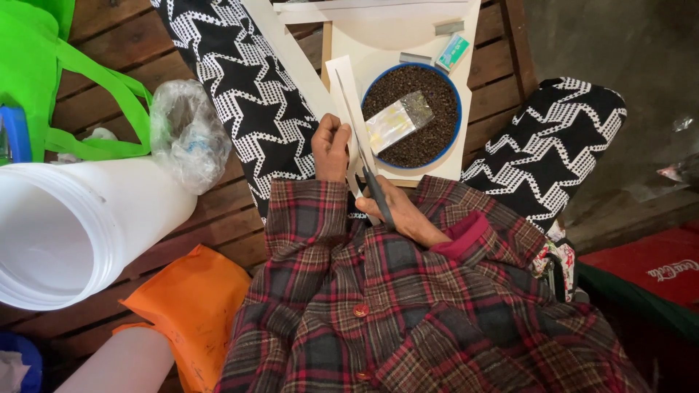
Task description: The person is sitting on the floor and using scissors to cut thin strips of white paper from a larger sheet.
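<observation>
My left hand (331, 149) pinches a white paper strip (348, 91) that lies across my lap. My right hand (404, 211) grips a pair of scissors (362, 153), whose long blades run up along the strip. Just beyond the blades sits a blue-rimmed bowl (412, 116) of dark grains on a white board (378, 40), with a small shiny packet (399, 120) lying on the grains. My plaid sleeves fill the lower part of the view.
A white bucket (80, 225) lies on its side at left, beside a crumpled clear plastic bag (188, 135) and a green bag (44, 73). An orange bag (193, 306) is below. A small green box (453, 52) rests on the board. Wooden slats lie underneath.
</observation>
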